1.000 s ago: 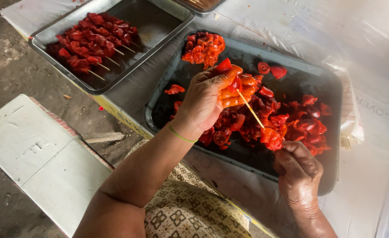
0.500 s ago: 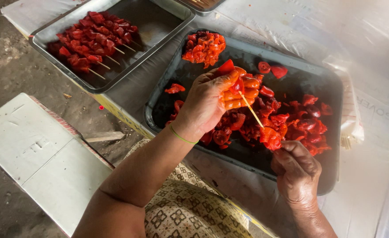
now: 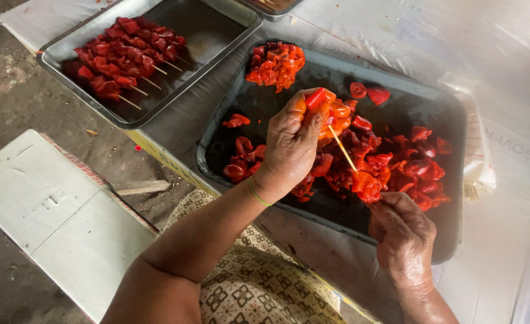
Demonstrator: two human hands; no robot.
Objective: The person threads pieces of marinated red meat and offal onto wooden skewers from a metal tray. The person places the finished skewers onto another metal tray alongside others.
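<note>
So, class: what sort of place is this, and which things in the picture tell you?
Probably a street-food or market prep stall. Trays of red marinated meat sit on a plastic-covered table, finished skewers are stacked nearby, and the ground is bare.

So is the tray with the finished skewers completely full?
No, the skewers fill only the left part of that tray; the rest is bare.

Red meat pieces (image 3: 391,165), dark tray (image 3: 397,111)

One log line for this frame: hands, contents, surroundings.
left hand: pinching red meat pieces on skewer | right hand: at skewer's lower end | dark tray: loose meat | second tray: finished skewers
</note>
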